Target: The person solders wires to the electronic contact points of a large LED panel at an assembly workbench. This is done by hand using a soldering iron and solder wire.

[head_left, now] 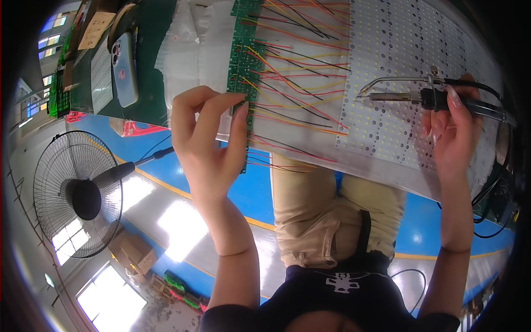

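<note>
Head view: the left hand (pixel 207 130) pinches the green board strip (pixel 243 72) at the table edge, steadying it. The right hand (pixel 451 130) grips a soldering iron (pixel 420 98), tip hovering over the LED panel (pixel 398 66). Soldering the wires (pixel 298 94) looks underway; next calls for bringing the tip to a joint.

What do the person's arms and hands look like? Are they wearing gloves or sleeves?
No gloves. Both the left hand and the right hand are bare, and both forearms are bare right down to the lower edge of the picture, with no watch or bracelet showing. The right hand's fingernails look long and pale. The person wears a dark top with a small white design and tan trousers.
</note>
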`<control>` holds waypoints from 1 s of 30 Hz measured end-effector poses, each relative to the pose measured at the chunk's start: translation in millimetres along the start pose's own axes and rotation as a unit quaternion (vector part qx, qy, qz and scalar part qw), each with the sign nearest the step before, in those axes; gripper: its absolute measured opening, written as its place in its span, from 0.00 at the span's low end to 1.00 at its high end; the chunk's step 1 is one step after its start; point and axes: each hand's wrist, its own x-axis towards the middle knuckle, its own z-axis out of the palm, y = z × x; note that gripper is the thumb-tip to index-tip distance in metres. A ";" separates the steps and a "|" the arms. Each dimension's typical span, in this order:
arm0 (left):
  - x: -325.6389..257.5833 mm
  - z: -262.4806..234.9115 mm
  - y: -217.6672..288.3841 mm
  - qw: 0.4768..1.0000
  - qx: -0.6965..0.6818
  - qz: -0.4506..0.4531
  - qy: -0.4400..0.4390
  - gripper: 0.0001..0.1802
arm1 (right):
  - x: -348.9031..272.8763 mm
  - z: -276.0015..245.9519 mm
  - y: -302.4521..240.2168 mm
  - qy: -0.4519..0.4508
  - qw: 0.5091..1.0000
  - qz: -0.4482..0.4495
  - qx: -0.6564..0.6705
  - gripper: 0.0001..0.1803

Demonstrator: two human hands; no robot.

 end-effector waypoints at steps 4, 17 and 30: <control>1.1 3.6 -1.4 1.000 0.013 -0.003 0.016 0.11 | 2.3 -6.1 2.8 -0.014 1.000 0.005 0.003 0.09; 6.0 9.2 -4.6 0.998 0.056 0.041 -0.003 0.14 | 2.1 -5.8 2.1 -0.015 1.000 0.004 0.006 0.09; 5.1 3.3 -3.4 0.994 0.064 0.073 -0.041 0.21 | 0.9 -4.9 -0.9 -0.011 1.000 0.010 -0.001 0.09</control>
